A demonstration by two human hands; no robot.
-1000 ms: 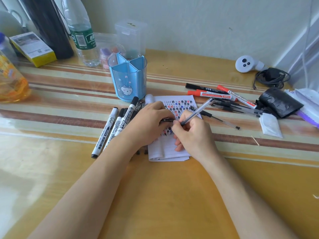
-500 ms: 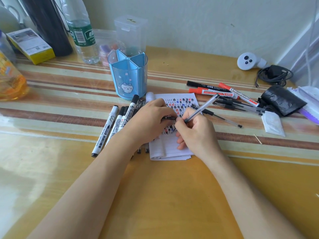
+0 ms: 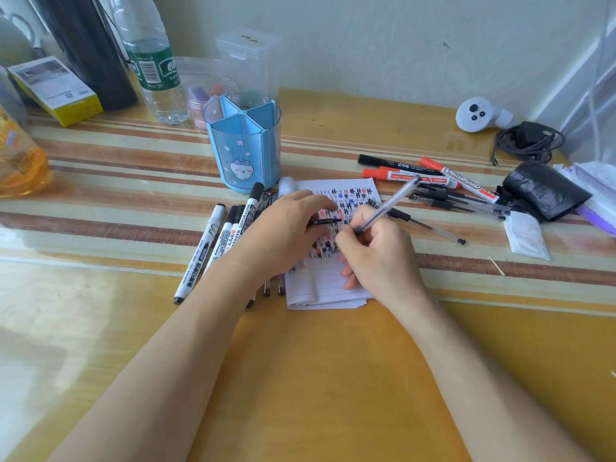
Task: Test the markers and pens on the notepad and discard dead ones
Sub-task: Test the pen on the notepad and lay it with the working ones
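Writing posture. The right hand (image 3: 376, 258) pinches a clear pen (image 3: 386, 208) low on its barrel, with the tip down on the notepad (image 3: 326, 288) among rows of black, red and blue test marks. The left hand (image 3: 283, 228) rests on the pad's left half, its fingers curled round a slim black piece (image 3: 325, 221). This is probably the cap, but I cannot confirm it. The hands sit close together over the pad.

Handling, as judged:
- The pen looks light and stiff, with a smooth plastic barrel likely to roll on the glossy table (image 3: 333, 378). Grip it near the tip for testing and mid-barrel for carrying.
- The pad is thin, soft paper, likely to slide or curl unless pinned flat.

Whiteboard markers (image 3: 213, 241) lie just left of the pad. More pens (image 3: 450, 198) lie to its right. Which pile is already tested, I cannot tell.
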